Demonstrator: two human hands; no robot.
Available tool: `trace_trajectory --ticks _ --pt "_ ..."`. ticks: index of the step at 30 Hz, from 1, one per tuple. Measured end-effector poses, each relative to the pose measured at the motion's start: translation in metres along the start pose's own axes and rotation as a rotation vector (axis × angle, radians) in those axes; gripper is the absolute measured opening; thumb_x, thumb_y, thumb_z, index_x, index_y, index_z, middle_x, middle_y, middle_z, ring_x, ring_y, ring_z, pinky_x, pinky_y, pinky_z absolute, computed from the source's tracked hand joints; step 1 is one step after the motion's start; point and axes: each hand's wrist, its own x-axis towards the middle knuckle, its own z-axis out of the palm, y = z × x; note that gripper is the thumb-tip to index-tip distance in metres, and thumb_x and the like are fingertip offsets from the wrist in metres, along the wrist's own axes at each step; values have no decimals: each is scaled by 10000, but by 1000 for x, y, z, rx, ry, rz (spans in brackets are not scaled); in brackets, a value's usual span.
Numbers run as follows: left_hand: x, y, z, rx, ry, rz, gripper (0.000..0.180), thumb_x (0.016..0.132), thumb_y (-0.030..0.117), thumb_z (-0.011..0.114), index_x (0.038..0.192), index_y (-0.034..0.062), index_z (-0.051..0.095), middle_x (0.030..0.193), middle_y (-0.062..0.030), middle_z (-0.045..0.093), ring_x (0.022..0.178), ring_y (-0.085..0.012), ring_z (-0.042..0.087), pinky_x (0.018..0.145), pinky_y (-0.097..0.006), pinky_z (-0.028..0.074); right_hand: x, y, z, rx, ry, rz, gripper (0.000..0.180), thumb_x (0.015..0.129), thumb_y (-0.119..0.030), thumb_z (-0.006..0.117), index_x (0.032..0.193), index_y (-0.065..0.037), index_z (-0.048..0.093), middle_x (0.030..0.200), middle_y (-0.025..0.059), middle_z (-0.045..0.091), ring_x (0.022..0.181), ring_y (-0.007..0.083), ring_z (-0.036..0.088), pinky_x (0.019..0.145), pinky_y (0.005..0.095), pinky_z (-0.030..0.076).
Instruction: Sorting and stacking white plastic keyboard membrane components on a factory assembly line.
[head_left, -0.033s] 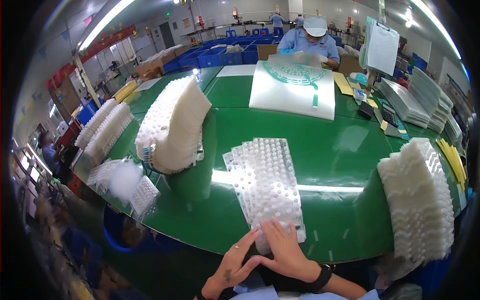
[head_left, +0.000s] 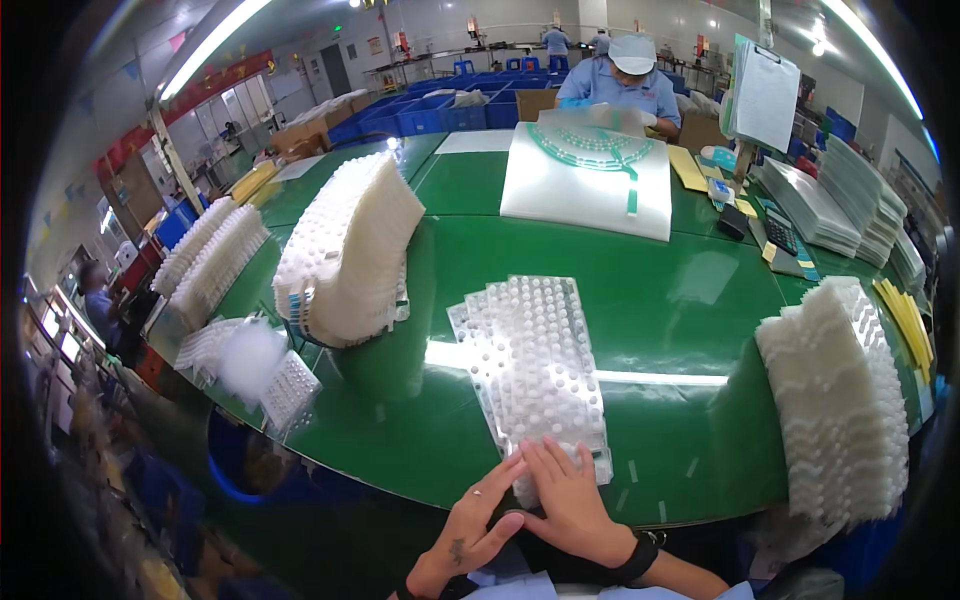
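Two bare hands meet at the bottom center of the frame, laid over the near end of a fanned set of clear, dotted sheets (head_left: 545,350) on a green table (head_left: 690,430). The sheets lie flat at the center of the frame, spreading toward the upper left from the hands, most of their length beyond the fingertips. The right hand (head_left: 572,508), a dark band (head_left: 642,556) at its wrist, rests its extended fingers on the near edge; the left hand (head_left: 472,522), wearing a ring, angles in from the lower left, its fingertips beside the right hand's. The thumbs come together just below the sheets. Neither hand is curled into a fist; whether any finger pinches the sheets from beneath cannot be told. A tall, leaning stack of whitish sheets (head_left: 350,250) stands left of center, and another pile (head_left: 825,400) at the right edge of the table. At upper center, a co-worker in a pale cap (head_left: 632,52) sits behind a large white sheet with green markings (head_left: 590,205).
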Motion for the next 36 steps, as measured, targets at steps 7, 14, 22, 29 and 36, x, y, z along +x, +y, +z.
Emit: trace_trajectory --ticks 7,14,22,29,36 --pt "2 -7 7 -390 59 139 557 946 336 517 1377 -8 441 1472 -208 388 1380 -320 356 1128 -398 243 1 16 -9 146 113 67 649 754 -133 685 1359 -52 466 1283 155 553 1213 328 490 998 474 348" --pt "19 -3 28 276 -50 171 530 923 293 563 1377 44 451 1453 -167 418 1361 -332 380 1127 -477 246 7 41 -45 1042 623 269 295 961 -51 523 1224 68 579 1164 105 644 1068 158 587 960 302 449" --pt "5 -27 -26 607 -56 -16 318 841 179 648 1149 110 601 1332 -59 573 1314 -342 441 1106 -538 234 -19 24 -89 -89 373 -12 496 747 59 606 1234 -33 601 1232 129 608 1102 322 547 966 385 415" --pt "0 -29 -24 608 36 12 263 839 189 654 1077 83 617 1292 -82 594 1277 -326 474 1078 -519 276 -40 14 -25 -2 3 95 554 736 -192 754 1259 -117 586 1355 92 506 1221 306 450 970 438 352" --pt "-7 -34 -15 625 121 10 327 822 194 662 1116 63 602 1312 -106 573 1290 -332 450 1089 -484 263 -30 12 -31 17 -34 97 640 738 -167 749 1318 -45 507 1355 111 501 1196 292 465 962 405 358"
